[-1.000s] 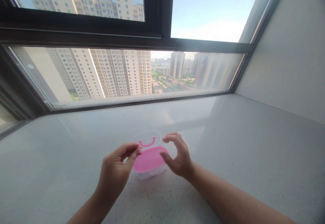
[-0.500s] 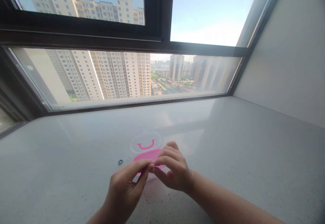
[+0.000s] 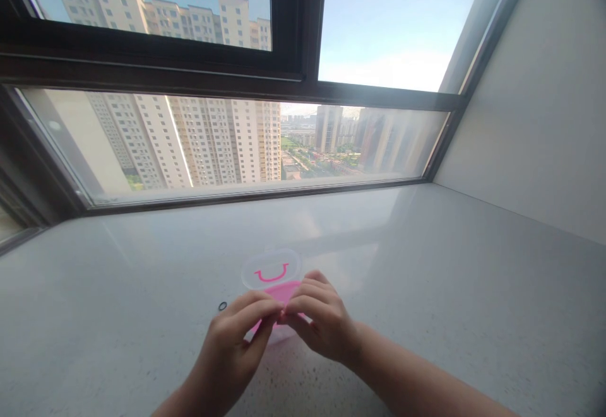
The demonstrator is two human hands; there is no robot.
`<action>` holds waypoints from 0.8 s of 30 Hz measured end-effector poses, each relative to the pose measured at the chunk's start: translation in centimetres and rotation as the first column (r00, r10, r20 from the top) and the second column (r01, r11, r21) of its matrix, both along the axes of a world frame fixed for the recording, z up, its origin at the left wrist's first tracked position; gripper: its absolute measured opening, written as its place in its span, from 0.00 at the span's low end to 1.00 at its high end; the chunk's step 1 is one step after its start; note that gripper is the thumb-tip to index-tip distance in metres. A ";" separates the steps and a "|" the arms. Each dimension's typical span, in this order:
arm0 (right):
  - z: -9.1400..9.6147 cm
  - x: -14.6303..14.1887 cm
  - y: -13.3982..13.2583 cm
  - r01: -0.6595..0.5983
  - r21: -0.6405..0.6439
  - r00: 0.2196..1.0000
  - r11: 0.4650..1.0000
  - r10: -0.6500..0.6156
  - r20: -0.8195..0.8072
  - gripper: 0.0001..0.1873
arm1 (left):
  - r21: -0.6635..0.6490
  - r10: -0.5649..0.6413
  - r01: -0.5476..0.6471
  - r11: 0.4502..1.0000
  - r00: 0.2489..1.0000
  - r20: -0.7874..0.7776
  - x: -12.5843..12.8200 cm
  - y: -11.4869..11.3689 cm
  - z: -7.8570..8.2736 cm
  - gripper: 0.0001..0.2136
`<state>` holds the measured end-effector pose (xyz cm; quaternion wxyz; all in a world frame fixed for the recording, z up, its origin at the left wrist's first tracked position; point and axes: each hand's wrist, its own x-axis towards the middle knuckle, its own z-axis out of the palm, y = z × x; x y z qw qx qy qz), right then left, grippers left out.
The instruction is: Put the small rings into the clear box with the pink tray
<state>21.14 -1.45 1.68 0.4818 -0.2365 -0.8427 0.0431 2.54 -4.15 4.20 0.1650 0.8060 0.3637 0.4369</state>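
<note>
My left hand (image 3: 237,332) and my right hand (image 3: 324,316) meet fingertip to fingertip, each pinched closed. Whatever lies between the fingertips is too small and too covered to name. Just beneath them is a pink box (image 3: 286,291), partly hidden by the fingers. Its clear lid (image 3: 250,272), with a pink curved handle (image 3: 273,277), lies flipped back on the far side. A small dark ring (image 3: 222,306) rests on the surface to the left, close to my left hand's knuckles.
The pale speckled sill (image 3: 449,316) spreads around the box. Along its far side runs a dark-framed window (image 3: 303,92) with tall buildings outside. A white wall (image 3: 534,114) closes off the right side.
My left hand's fingers have curled in closer to my right fingertips and now cover small pale bits near the ring. Both hands stay over the box; the view has shifted slightly.
</note>
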 end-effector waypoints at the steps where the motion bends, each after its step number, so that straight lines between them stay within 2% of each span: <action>1: 0.0 0.0 0.0 0.003 0.000 1.000 1.000 -0.003 0.002 0.03 | -0.023 -0.005 0.005 1.000 1.000 -0.002 0.0 0.0 0.1 0.10; 7: 0.2 0.1 0.2 0.009 -0.006 0.998 1.000 -0.009 -0.061 0.04 | -0.009 0.051 -0.051 0.999 0.999 -0.006 -0.8 0.3 -0.1 0.07; 12: 0.0 0.3 0.6 0.050 -0.096 0.969 0.994 -0.071 -0.237 0.04 | -0.063 0.263 -0.261 0.963 0.964 0.040 -2.1 1.5 -1.3 0.03; 13: 0.0 0.3 0.7 0.050 -0.120 0.963 0.991 -0.080 -0.258 0.04 | -0.036 0.279 -0.277 0.960 0.959 0.046 -2.3 1.8 -1.6 0.03; 19: -0.5 0.5 1.2 0.055 -0.248 0.937 0.967 -0.136 -0.322 0.05 | 0.190 0.236 -0.249 0.950 0.968 0.089 -3.4 2.9 -3.0 0.02; 24: -0.7 0.5 1.5 0.062 -0.281 0.927 0.958 -0.160 -0.339 0.05 | 0.202 0.248 -0.257 0.945 0.966 0.069 -3.6 3.1 -3.5 0.03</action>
